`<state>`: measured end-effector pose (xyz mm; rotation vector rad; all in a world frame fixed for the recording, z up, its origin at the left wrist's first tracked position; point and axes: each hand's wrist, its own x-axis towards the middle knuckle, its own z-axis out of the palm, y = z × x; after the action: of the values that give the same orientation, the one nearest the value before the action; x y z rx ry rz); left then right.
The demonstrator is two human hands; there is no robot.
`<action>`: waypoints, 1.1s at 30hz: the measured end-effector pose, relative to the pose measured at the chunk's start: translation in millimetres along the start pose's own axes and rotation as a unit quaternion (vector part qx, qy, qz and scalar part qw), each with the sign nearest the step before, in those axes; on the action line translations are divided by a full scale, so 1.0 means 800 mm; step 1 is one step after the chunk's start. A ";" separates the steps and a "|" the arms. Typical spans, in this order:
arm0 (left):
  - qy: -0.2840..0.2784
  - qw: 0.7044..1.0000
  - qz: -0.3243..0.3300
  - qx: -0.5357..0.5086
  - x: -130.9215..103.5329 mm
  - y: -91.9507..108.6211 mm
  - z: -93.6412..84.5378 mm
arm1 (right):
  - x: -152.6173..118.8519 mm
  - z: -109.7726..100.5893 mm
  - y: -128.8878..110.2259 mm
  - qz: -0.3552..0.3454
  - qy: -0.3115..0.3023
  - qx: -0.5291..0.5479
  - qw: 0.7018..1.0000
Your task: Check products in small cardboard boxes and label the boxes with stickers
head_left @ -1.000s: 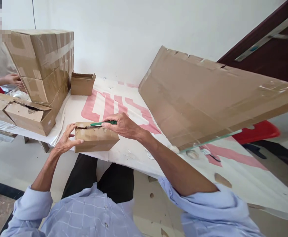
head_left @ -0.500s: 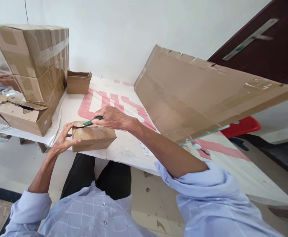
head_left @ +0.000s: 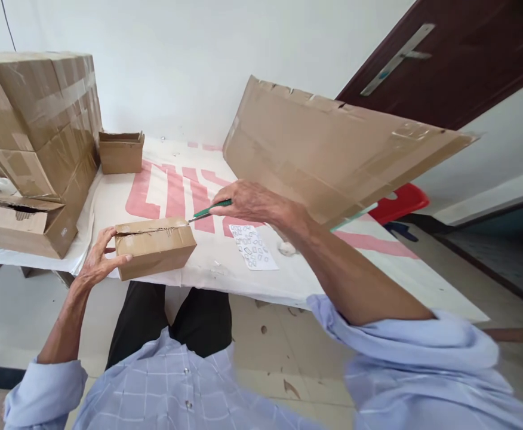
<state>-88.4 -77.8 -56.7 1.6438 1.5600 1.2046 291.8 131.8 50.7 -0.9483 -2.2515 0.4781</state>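
A small brown cardboard box (head_left: 157, 258) sits at the table's front edge, with a ragged slit along its top. My left hand (head_left: 99, 261) grips its left end, thumb on the front face and fingers at the back corner. Closed in my right hand (head_left: 243, 200) is a green utility knife (head_left: 213, 209). The knife slants down to the left, its tip by the right end of the slit; whether it touches the cardboard I cannot tell.
Tall stacked cartons (head_left: 42, 113) stand at the left, a torn-open box (head_left: 28, 224) before them. A small open box (head_left: 121, 154) is behind. A large cardboard sheet (head_left: 324, 149) leans at the right, near a red plastic object (head_left: 400, 203). A printed sheet (head_left: 253, 248) lies on the cloth.
My right hand has drawn the knife rightward along the box top, from the left end to the right end. My left hand stays on the box. The view has shifted to the right.
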 end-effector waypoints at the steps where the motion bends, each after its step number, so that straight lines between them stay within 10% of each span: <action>1: 0.000 1.000 0.000 0.002 0.001 0.000 0.000 | -0.013 -0.002 0.014 0.005 -0.004 -0.012 1.000; 11: -0.038 0.999 -0.013 0.020 0.013 0.026 -0.014 | -0.111 0.137 0.083 0.180 0.017 -0.031 0.983; 19: -0.015 0.999 -0.042 0.015 0.022 0.031 -0.012 | -0.126 0.105 0.113 0.165 0.013 -0.089 0.982; 25: -0.029 0.998 -0.047 0.007 0.022 0.033 -0.010 | -0.200 0.128 0.096 0.211 -0.054 -0.106 0.970; 33: -0.023 0.998 -0.063 0.004 0.021 0.041 -0.008 | -0.202 0.144 0.091 0.225 -0.055 -0.114 0.966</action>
<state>-80.4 -67.8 -22.0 1.5420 1.6177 1.0886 336.6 52.8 -140.1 -1.6043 -2.2174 0.4809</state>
